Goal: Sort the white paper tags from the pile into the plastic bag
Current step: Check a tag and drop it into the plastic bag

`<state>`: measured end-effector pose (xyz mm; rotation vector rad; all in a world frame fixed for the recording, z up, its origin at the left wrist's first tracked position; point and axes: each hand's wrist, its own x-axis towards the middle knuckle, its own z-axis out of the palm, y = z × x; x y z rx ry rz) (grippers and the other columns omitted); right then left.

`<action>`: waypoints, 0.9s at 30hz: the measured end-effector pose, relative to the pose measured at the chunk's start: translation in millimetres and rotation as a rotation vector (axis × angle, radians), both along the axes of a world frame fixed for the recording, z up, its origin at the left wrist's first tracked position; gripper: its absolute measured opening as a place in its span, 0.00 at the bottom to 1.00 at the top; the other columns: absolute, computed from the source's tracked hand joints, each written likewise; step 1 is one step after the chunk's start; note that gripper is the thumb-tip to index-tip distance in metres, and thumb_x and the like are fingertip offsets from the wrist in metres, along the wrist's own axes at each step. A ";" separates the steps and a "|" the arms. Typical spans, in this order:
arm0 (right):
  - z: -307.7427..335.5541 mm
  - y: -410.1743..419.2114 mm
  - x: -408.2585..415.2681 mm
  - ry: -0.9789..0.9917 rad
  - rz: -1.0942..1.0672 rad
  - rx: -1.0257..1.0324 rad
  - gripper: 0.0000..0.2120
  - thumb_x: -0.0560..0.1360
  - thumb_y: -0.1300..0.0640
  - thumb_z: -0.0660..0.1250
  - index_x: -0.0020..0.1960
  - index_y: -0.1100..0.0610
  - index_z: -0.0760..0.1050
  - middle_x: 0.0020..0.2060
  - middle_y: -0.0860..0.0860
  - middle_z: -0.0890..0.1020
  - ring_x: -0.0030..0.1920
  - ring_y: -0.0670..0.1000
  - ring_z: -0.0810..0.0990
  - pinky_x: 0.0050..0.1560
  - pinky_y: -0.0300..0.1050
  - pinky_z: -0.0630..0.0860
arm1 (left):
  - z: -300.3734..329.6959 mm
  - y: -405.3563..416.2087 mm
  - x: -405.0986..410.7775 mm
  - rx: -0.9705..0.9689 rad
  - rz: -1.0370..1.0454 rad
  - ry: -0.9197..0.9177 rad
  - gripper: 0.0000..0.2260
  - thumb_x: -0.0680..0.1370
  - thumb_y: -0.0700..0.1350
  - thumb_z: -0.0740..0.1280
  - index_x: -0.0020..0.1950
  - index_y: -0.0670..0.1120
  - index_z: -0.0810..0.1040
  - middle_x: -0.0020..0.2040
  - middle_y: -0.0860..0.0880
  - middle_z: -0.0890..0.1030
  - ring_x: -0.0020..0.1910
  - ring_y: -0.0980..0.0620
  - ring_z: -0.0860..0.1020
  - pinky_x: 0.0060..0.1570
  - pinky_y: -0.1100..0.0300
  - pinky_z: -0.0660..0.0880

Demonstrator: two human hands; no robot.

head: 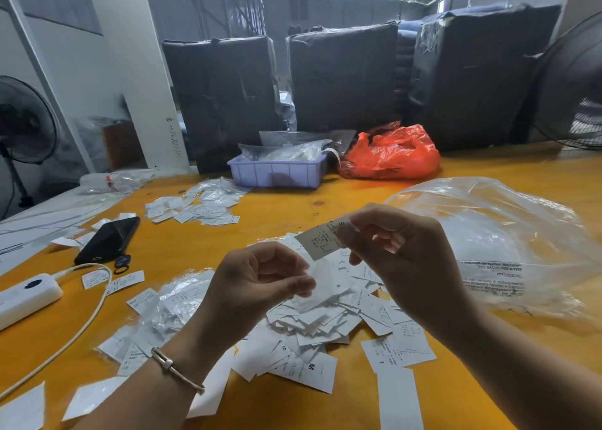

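Observation:
A pile of white paper tags [322, 319] lies on the yellow table [280, 208] in front of me. My right hand [394, 253] is raised above the pile and pinches one printed white tag [321, 240] between thumb and fingers. My left hand [260, 276], with a bracelet on its wrist, hovers beside it and pinches a small clear plastic sleeve [311, 283]. A large clear plastic bag [508, 234] with printed warning text lies crumpled on the table to the right of my right hand.
A second heap of tags [195, 208] lies farther back. A black phone [109, 239], a white power bank [26, 296] with cable, a purple tray [277, 170] and an orange bag [391, 152] are on the table. Black wrapped bales stand behind.

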<state>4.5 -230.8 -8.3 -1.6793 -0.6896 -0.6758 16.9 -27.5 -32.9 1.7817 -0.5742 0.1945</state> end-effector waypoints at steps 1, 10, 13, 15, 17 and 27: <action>-0.9 0.1 0.5 0.005 -0.004 -0.015 0.07 0.72 0.57 0.69 0.44 0.62 0.82 0.35 0.52 0.83 0.30 0.50 0.79 0.33 0.47 0.77 | -0.3 -0.1 0.2 0.003 -0.006 0.005 0.13 0.66 0.44 0.77 0.46 0.40 0.82 0.40 0.43 0.86 0.40 0.45 0.86 0.42 0.60 0.82; -3.9 -0.5 2.2 -0.059 -0.111 -0.220 0.05 0.73 0.61 0.70 0.47 0.60 0.84 0.37 0.47 0.82 0.33 0.47 0.78 0.33 0.36 0.73 | -0.1 -0.3 -0.2 0.024 -0.035 0.015 0.12 0.66 0.44 0.76 0.46 0.41 0.83 0.40 0.44 0.86 0.39 0.47 0.86 0.40 0.63 0.81; -3.6 -2.9 4.6 -0.064 -0.117 -0.250 0.04 0.73 0.63 0.70 0.46 0.62 0.83 0.37 0.50 0.82 0.34 0.47 0.78 0.34 0.36 0.73 | -0.5 0.7 0.9 0.029 -0.025 0.031 0.13 0.66 0.44 0.76 0.47 0.40 0.82 0.40 0.44 0.86 0.40 0.46 0.86 0.41 0.60 0.82; -3.8 -3.9 6.3 -0.059 -0.111 -0.279 0.04 0.73 0.65 0.70 0.46 0.63 0.83 0.38 0.52 0.82 0.35 0.49 0.78 0.34 0.40 0.74 | -0.5 1.0 1.3 0.036 -0.022 0.038 0.13 0.66 0.45 0.76 0.47 0.40 0.82 0.40 0.44 0.87 0.40 0.46 0.86 0.41 0.59 0.82; -4.8 -4.4 7.7 -0.038 -0.088 -0.290 0.05 0.74 0.67 0.69 0.46 0.64 0.83 0.39 0.53 0.82 0.34 0.50 0.78 0.34 0.42 0.74 | -0.8 1.2 1.6 0.037 -0.033 0.050 0.12 0.67 0.45 0.75 0.47 0.41 0.82 0.41 0.45 0.87 0.39 0.46 0.86 0.39 0.61 0.81; -10.3 -7.5 15.3 0.189 -0.022 -0.182 0.10 0.74 0.73 0.65 0.47 0.61 0.81 0.37 0.57 0.82 0.29 0.46 0.75 0.33 0.39 0.74 | -1.1 1.4 4.0 -0.043 -0.072 0.172 0.11 0.69 0.42 0.73 0.47 0.38 0.83 0.41 0.41 0.86 0.38 0.43 0.85 0.36 0.61 0.79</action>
